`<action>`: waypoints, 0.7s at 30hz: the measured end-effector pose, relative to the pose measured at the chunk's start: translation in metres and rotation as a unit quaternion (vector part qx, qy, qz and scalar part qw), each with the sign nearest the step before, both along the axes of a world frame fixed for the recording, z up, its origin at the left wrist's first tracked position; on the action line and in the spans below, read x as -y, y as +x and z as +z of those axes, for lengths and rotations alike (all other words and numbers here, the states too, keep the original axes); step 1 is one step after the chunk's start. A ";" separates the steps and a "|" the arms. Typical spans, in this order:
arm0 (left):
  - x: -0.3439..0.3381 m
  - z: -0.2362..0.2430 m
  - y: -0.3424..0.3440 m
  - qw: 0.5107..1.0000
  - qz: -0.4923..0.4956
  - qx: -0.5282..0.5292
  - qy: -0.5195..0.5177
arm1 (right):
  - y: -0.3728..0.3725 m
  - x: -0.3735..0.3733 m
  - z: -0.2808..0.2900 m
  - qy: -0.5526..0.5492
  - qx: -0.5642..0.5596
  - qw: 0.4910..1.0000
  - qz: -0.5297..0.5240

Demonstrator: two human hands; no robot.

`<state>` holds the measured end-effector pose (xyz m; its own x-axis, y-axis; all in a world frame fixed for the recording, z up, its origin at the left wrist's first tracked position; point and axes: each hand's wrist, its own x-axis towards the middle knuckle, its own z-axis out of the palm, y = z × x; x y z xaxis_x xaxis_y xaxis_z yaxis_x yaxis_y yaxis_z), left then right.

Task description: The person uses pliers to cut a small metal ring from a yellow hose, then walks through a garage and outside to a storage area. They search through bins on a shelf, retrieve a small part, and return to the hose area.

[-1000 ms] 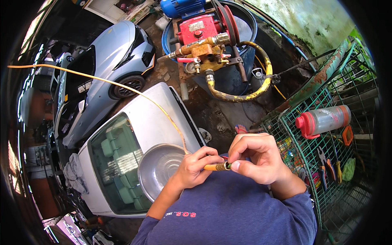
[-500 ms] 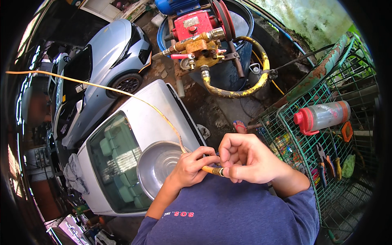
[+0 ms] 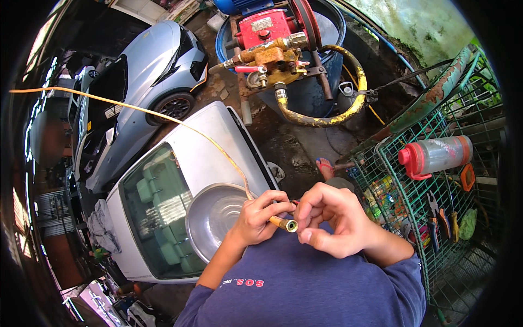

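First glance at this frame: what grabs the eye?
At centre, both hands meet: the left hand pinches a thin yellow hose with a brass end fitting, the right hand curled beside it. Above stands a red pump; a white car lies left.

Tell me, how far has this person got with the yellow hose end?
Done: the thin yellow hose already carries a brass fitting at its end, open mouth showing. In hand: the left hand grips the hose just behind the fitting, while the right hand is curled beside its mouth; what its fingers hold is hidden. Left, probably: nothing is joined to the fitting yet, and the red pump stands apart.
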<state>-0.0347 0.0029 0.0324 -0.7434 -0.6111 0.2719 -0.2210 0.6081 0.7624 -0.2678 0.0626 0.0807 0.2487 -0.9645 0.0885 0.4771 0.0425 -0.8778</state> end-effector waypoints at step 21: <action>-0.010 0.018 -0.021 0.997 0.026 0.052 -0.041 | 0.015 -0.002 -0.017 -0.258 -0.238 0.878 -0.326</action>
<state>-0.0556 0.0134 0.0501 -0.7385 -0.6279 0.2456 -0.3290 0.6535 0.6817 -0.2531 0.0649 0.0640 -0.2132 -0.7775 0.5917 -0.1739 -0.5658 -0.8060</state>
